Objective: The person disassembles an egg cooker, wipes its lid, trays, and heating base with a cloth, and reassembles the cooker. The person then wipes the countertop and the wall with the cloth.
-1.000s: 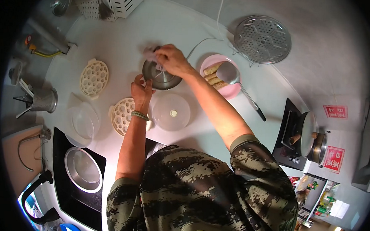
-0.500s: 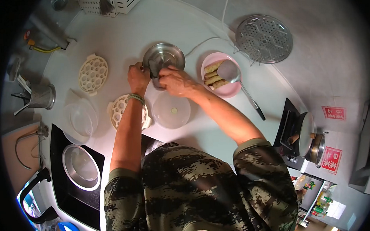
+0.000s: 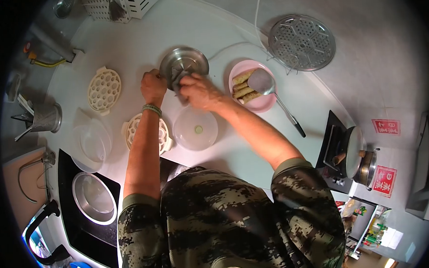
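A shiny metal bowl [image 3: 195, 61] sits tilted on the counter, its inside facing me. My left hand [image 3: 153, 86] is closed on the bowl's left rim. In my right hand [image 3: 198, 91] is a crumpled grey cloth [image 3: 177, 77], pressed against the inside and near edge of the bowl; the fingers are slightly blurred. Just below my right hand stands a round translucent plastic container [image 3: 195, 137]. A cream tray with round holes [image 3: 164, 137] lies partly under my left forearm.
On the right is a pink plate [image 3: 266, 103] of rolled food with a spatula [image 3: 290, 115] across it. A metal steamer rack [image 3: 301, 43] leans by the wall. At left are another holed tray [image 3: 104, 90], a clear plastic bowl [image 3: 93, 144] and the sink [image 3: 80, 231] holding a metal basin [image 3: 113, 212].
The view has shifted slightly. My right hand and the cloth have moved a little within the bowl, while my left hand keeps its hold on the rim.
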The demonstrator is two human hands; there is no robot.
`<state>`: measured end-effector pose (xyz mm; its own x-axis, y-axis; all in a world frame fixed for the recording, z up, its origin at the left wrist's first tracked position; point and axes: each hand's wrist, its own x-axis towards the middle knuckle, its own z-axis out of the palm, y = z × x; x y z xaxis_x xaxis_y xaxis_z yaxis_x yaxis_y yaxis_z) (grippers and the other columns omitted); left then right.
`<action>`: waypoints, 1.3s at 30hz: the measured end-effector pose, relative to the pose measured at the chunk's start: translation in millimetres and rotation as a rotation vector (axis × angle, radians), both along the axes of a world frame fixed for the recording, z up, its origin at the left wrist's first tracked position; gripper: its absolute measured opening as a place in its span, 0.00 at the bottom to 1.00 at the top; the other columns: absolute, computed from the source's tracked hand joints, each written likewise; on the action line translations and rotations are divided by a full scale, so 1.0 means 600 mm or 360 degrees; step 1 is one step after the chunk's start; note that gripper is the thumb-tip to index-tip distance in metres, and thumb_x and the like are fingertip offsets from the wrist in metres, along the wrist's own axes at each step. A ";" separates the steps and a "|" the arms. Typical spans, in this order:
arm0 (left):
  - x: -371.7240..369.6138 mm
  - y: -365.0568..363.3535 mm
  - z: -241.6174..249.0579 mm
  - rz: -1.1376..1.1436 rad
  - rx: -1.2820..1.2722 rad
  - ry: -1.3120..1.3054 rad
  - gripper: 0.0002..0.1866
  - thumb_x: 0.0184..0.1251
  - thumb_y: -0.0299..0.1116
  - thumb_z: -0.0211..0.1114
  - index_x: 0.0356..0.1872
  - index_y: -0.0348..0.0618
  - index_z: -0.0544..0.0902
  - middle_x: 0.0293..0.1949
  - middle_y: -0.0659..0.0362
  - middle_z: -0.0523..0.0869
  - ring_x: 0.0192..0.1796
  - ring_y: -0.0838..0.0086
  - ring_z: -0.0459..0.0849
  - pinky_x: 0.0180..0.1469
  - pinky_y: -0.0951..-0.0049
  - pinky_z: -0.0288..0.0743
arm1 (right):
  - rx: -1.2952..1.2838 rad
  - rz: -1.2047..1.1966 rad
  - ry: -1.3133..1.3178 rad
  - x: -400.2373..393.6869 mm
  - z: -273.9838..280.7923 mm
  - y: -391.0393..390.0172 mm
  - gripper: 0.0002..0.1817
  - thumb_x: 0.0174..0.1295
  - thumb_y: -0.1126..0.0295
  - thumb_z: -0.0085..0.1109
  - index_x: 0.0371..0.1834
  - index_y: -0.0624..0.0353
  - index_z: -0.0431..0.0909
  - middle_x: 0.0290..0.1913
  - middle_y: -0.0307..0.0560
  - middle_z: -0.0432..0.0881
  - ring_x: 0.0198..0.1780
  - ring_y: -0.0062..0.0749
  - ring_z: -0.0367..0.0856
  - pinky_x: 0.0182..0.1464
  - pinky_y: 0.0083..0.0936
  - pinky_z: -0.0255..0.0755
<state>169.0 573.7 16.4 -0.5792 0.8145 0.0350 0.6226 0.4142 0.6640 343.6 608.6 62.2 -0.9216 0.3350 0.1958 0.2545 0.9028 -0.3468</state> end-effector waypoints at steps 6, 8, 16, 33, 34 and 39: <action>-0.001 0.013 0.013 0.0043 -0.0116 0.0013 0.08 0.52 0.33 0.56 0.32 0.46 0.80 0.38 0.49 0.80 0.39 0.52 0.80 0.42 0.56 0.75 | -0.0096 -0.0650 -0.0096 0.055 0.035 0.077 0.06 0.40 0.80 0.55 0.21 0.55 0.76 0.36 0.42 0.77 0.41 0.39 0.74 0.42 0.31 0.70; -0.002 0.013 0.014 0.0052 -0.0121 0.0017 0.08 0.53 0.33 0.57 0.33 0.45 0.80 0.39 0.49 0.80 0.41 0.53 0.80 0.43 0.57 0.74 | -0.0221 -0.0726 0.0109 0.043 0.050 0.086 0.08 0.41 0.81 0.55 0.23 0.55 0.77 0.37 0.43 0.77 0.42 0.42 0.74 0.42 0.32 0.71; -0.001 -0.001 -0.006 -0.0137 0.0124 -0.0067 0.18 0.50 0.30 0.64 0.46 0.45 0.78 0.42 0.49 0.79 0.47 0.55 0.77 0.50 0.62 0.72 | 0.0199 -0.0383 0.0009 -0.114 0.009 0.085 0.12 0.41 0.75 0.62 0.31 0.46 0.80 0.44 0.37 0.75 0.48 0.40 0.72 0.49 0.32 0.70; -0.004 0.004 0.012 -0.0250 0.0126 -0.0057 0.22 0.52 0.27 0.59 0.52 0.50 0.75 0.48 0.53 0.80 0.49 0.56 0.76 0.54 0.63 0.68 | 0.0338 -0.0264 -0.0288 -0.098 -0.009 0.071 0.15 0.50 0.74 0.56 0.43 0.58 0.74 0.43 0.47 0.76 0.46 0.42 0.76 0.49 0.34 0.73; -0.006 0.004 0.018 -0.0251 0.0098 -0.0090 0.22 0.52 0.26 0.59 0.52 0.49 0.75 0.47 0.52 0.80 0.49 0.56 0.76 0.54 0.63 0.68 | 0.0492 -0.0101 -0.0373 -0.109 -0.012 0.072 0.16 0.50 0.74 0.56 0.45 0.59 0.73 0.43 0.47 0.76 0.47 0.42 0.76 0.49 0.33 0.73; -0.002 0.001 0.009 -0.0193 0.0153 -0.0070 0.23 0.51 0.25 0.58 0.52 0.50 0.75 0.49 0.54 0.79 0.49 0.52 0.74 0.54 0.61 0.68 | 0.0304 -0.0586 -0.0384 -0.088 -0.002 0.061 0.18 0.51 0.71 0.57 0.47 0.58 0.73 0.47 0.46 0.76 0.50 0.40 0.75 0.50 0.31 0.72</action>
<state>168.0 574.6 21.5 -0.4793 0.8727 0.0927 0.6335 0.2710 0.7248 290.7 645.4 60.7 -0.7750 0.6268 0.0808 0.6223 0.7791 -0.0753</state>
